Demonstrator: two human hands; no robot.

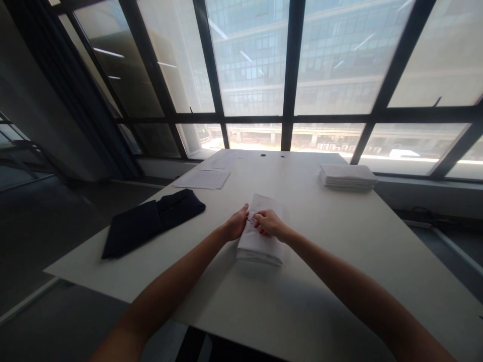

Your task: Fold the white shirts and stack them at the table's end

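A white cloth (260,249), folded into a long thick bundle with several layers, lies on the table in front of me. My left hand (237,224) is at its left edge, thumb on the upper side and closed on the fabric; its other fingers are partly hidden. On top of the bundle, my right hand (268,223) has its fingers curled and pinched on the cloth. Small creases show in the fabric between both hands.
The white table (317,271) reaches toward large windows. A folded dark navy garment (151,221) lies at the left, with paper sheets (204,179) behind it. A stack of folded white cloths (347,177) sits at the far right edge. A dark curtain (75,85) hangs left.
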